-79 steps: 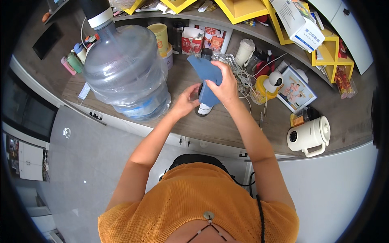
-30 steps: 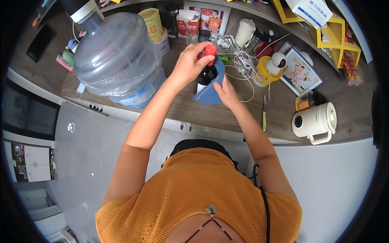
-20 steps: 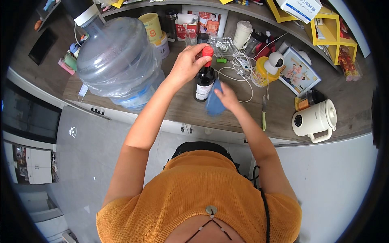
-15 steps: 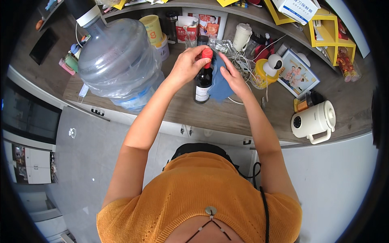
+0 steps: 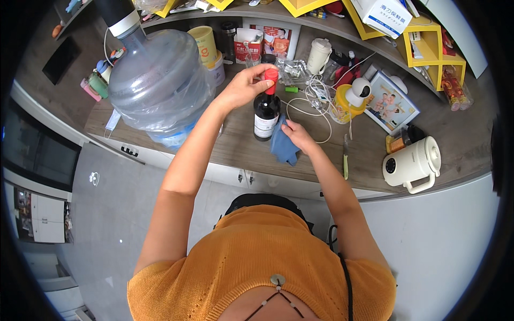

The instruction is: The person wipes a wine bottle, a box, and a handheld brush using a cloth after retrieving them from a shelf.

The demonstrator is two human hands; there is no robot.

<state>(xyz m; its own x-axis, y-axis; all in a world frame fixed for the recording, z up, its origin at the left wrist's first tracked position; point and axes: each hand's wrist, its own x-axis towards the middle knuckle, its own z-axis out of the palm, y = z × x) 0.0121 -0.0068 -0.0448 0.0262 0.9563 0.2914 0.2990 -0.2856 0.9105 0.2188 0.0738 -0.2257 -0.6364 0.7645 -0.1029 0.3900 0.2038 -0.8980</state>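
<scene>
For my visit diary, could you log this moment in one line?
left hand: holding dark bottle by red top | right hand: holding blue cloth beside it | bottle: upright on brown counter

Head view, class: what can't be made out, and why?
Far side of the bottle: head view, hidden by the bottle itself.
Small print on its label: head view, too small.
Palm of the left hand: head view, hidden by the hand's back.
Part of the cloth within the right hand: head view, covered by that hand.
Top of the black fitting above the water jug: head view, cut off by upper edge.
</scene>
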